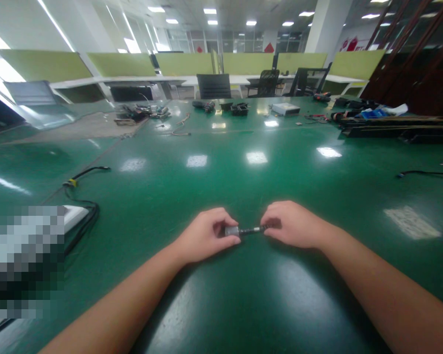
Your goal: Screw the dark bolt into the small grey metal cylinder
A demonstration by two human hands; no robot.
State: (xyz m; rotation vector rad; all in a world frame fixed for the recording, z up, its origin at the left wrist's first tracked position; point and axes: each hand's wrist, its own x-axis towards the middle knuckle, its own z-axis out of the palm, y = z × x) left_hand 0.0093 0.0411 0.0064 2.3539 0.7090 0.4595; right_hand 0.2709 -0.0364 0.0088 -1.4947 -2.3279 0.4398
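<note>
Hands [205,236] [291,226] at glossy green tabletop [221,189]; yellow-green partitions [184,64] beyond.

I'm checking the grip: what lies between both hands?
In the head view, a grey cylinder in the left hand and a thin dark shaft reaching the right hand.

Holding left forearm [133,290] and right forearm [380,282] bare and slanted inward, from the lower left and lower right. Pinching with left hand [205,235], using a straight thumb [229,241] below and a bent forefinger [224,215] above. Gripping with right hand [293,223] opposite, near the left but apart from it, with fingers [269,215] curled inward.
</note>
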